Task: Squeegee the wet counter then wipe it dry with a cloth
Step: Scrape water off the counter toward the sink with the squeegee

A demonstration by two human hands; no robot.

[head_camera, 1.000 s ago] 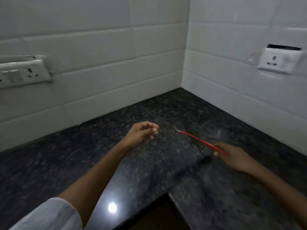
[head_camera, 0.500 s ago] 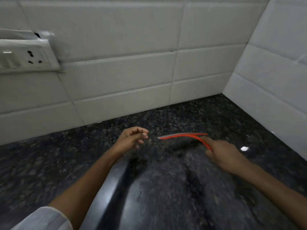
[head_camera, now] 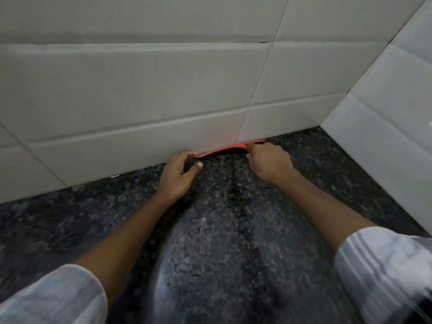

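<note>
Both hands have gone forward to the back wall since half a second ago, and my left hand [head_camera: 178,174], which was loose and holding nothing, now pinches one end of the red squeegee [head_camera: 230,148]. I see the view has tipped down too, so the plug socket on the left has dropped out of sight.

On the left I see the white tiled wall [head_camera: 131,90] running along the back. Below it is the dark speckled counter [head_camera: 210,265], shiny and blurry in the middle. My left sleeve [head_camera: 53,298] is at the bottom corner. My left hand is curled, with the fingers closed on the left end of the squeegee and the thumb sticking out below.

That red squeegee lies thin and bent a little, right where the counter meets the wall, between my two hands. My right hand [head_camera: 268,161] is closed tight on its right end. Further right, a second tiled wall [head_camera: 385,108] makes the corner. My right sleeve [head_camera: 385,270] is white with faint stripes.

I see no bowls, tubs or boxes on the counter.
</note>
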